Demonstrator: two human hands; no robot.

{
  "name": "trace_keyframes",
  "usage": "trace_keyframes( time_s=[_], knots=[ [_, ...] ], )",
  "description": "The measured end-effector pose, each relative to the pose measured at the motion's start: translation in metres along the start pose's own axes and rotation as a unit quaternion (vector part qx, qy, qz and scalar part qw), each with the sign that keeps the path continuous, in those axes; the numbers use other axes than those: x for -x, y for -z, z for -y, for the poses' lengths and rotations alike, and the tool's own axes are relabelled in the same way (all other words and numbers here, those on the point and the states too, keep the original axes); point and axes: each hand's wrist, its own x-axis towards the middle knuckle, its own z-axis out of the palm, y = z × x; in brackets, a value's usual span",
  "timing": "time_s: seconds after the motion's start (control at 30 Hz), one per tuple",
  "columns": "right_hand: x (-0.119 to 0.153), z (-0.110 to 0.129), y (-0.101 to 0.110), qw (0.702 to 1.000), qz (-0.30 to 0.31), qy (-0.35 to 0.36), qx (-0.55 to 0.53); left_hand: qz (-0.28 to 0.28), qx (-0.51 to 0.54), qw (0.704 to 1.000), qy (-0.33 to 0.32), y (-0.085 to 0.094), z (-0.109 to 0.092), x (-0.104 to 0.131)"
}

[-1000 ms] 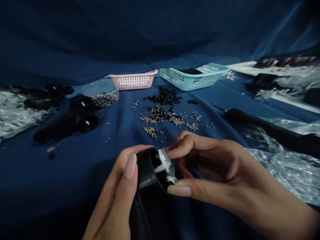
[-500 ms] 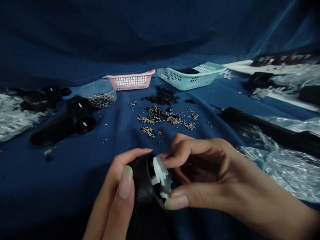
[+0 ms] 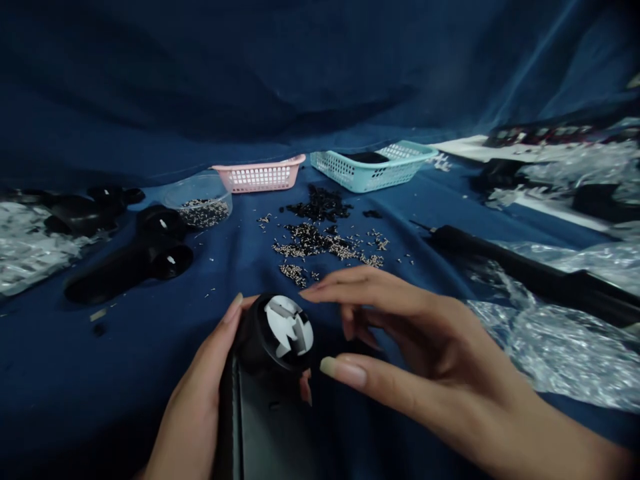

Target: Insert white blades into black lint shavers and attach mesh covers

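Near the bottom middle, my left hand (image 3: 200, 393) is wrapped round a black plastic housing (image 3: 270, 413) with a round opening facing up toward me. Inside that opening sits a white slotted plastic piece (image 3: 289, 325), below the black rim. To its right, my right hand (image 3: 400, 340) is spread, thumb and fingers apart, close to the rim but holding nothing. Beyond the hands lie loose small screws (image 3: 345, 250) and a heap of small black parts (image 3: 320, 203) on the blue cloth.
On the left are black housings (image 3: 125, 267) and a clear tub (image 3: 203, 203) of screws. Behind stand a pink basket (image 3: 263, 177) and a turquoise basket (image 3: 375, 175). At right lie a black electric screwdriver (image 3: 510, 257) and clear plastic wrap (image 3: 565, 347).
My right hand has let go of the white piece and drawn back, opening its fingers. The housing has turned so its opening faces me more, and the white piece sits deeper inside.
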Motion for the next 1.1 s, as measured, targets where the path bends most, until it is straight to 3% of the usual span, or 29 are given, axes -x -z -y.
trace_keyframes(
  time_s=[0.27, 0.47, 0.57, 0.87, 1.0, 1.1],
  knots=[
    [0.001, 0.003, 0.005, 0.998, 0.031, 0.037, 0.032, 0.042, 0.055, 0.993, 0.098, 0.001, -0.005, -0.003],
    [-0.006, -0.005, 0.008, 0.997, 0.033, 0.069, -0.029, 0.079, 0.066, 0.978, 0.182, -0.005, -0.015, -0.003],
    [-0.015, -0.015, 0.007, 0.997, 0.025, 0.064, -0.019, 0.082, 0.074, 0.976, 0.187, -0.005, -0.017, -0.006],
    [-0.028, -0.026, -0.002, 0.986, 0.128, 0.107, -0.017, 0.113, 0.078, 0.975, 0.177, -0.006, -0.021, -0.010],
    [-0.027, -0.025, -0.006, 0.987, 0.108, 0.116, -0.022, 0.120, 0.069, 0.967, 0.212, -0.011, -0.016, -0.013],
    [-0.024, -0.023, -0.006, 0.989, 0.088, 0.116, -0.024, 0.149, 0.069, 0.965, 0.204, -0.011, -0.008, -0.015]
  ],
)
